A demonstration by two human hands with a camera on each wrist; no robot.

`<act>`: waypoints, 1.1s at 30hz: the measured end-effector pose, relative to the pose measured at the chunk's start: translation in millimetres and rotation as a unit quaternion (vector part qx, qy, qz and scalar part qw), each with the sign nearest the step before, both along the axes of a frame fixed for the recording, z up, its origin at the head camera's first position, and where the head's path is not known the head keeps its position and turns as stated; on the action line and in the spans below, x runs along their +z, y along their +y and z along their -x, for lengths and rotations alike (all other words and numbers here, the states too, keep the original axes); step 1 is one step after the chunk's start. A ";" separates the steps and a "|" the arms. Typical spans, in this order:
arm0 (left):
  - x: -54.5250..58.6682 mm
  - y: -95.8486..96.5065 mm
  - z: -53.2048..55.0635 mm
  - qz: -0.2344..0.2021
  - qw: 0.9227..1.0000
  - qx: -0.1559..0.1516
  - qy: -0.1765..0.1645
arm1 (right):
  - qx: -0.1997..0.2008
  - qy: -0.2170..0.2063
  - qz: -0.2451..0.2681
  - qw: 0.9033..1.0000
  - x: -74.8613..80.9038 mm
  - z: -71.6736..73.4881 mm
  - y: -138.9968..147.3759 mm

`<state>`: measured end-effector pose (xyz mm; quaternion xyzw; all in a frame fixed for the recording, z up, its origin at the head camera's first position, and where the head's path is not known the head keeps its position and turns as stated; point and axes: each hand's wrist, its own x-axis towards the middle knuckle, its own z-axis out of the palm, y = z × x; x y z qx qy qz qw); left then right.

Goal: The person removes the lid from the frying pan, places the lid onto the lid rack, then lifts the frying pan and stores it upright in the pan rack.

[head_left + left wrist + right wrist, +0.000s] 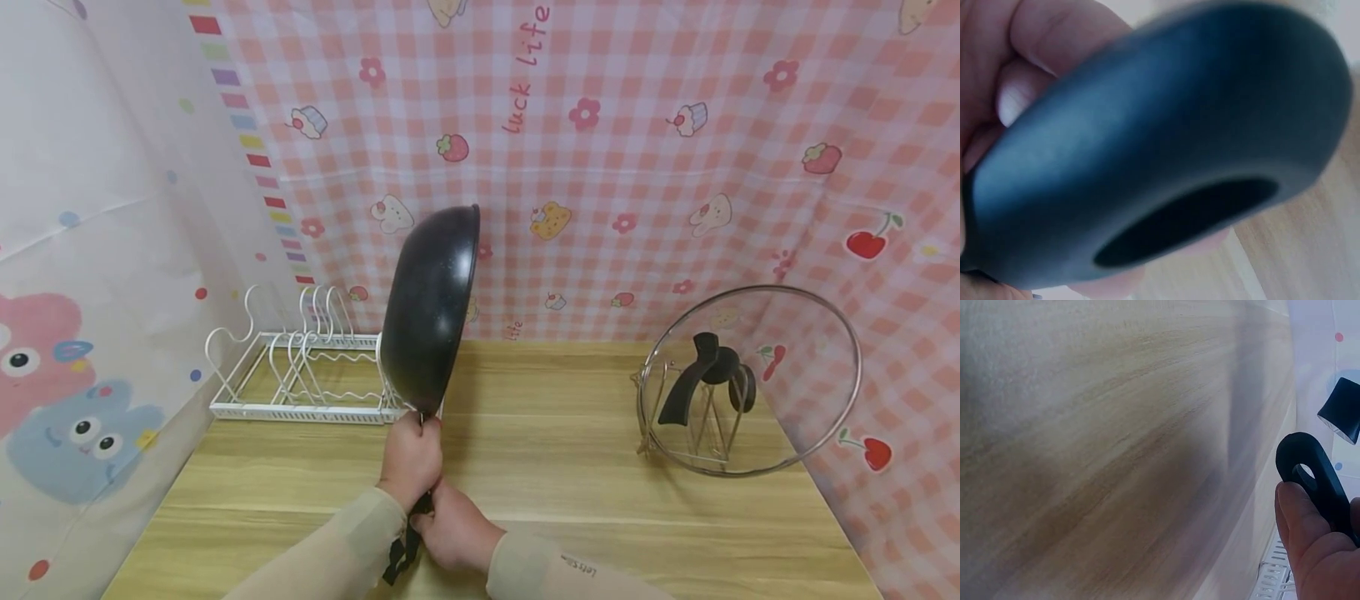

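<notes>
A black wok (431, 308) is held up on edge in the head view, its dark outer side showing and its rim toward the right. My left hand (411, 458) grips the handle close below the wok's body. Lower down, my right hand (459, 527) holds the handle near its end. The black handle (1179, 112) fills the left wrist view, with an oval hole at its tip and left-hand fingers (1066, 31) behind it. In the right wrist view, the handle's looped end (1304, 450) lies against the right-hand fingers (1300, 519).
Behind and left of the wok stands a white wire rack (300, 412) with upright loops. At the right, a glass lid with a metal rim (857, 367) and black knob (690, 379) stands in a wire holder (705, 458). Patterned cloth (585, 167) hangs behind the wooden table (570, 467).
</notes>
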<state>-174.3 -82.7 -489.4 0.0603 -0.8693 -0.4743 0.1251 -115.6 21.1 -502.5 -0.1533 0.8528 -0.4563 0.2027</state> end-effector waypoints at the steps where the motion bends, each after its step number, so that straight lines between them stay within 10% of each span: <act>1: -0.6 0.0 0.1 0.000 1.000 0.000 0.001 | 0.000 0.000 -0.001 1.000 -0.3 -0.1 0.0; 33: -15.8 2.0 -0.9 0.022 1.000 0.001 -0.002 | -0.005 -0.015 -0.005 1.000 -10.2 -1.1 -0.3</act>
